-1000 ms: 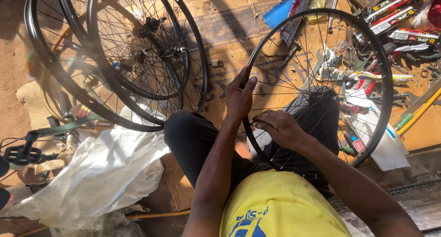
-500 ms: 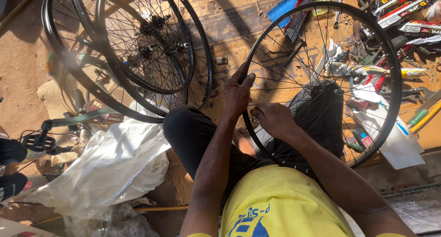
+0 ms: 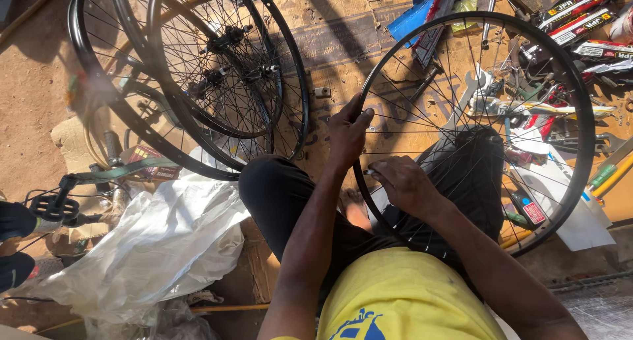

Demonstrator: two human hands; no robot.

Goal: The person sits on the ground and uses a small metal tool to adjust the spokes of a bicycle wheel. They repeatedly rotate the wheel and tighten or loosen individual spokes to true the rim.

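Here, at the centre of the frame, the left hand (image 3: pixel 347 132) is closed around the black rim of a spoked bicycle wheel (image 3: pixel 589 126), its fingers curled over the rim's left edge with the thumb on the near side. Just below and to the right of it, the right hand (image 3: pixel 403 184) rests among the spokes inside the rim, fingers drawn together and pinching something small and pale at the tips; what it is cannot be told. The wheel stands tilted over the person's lap, filling the right half of the frame, its lower arc against the dark trousers. In the upper left, a stack of other black wheels (image 3: pixel 217 76) leans on the ground, well apart from the hands. A crumpled white plastic sheet (image 3: pixel 151 248) lies at lower left, and scattered wrenches and tools (image 3: pixel 501 99) show through the spokes at upper right.
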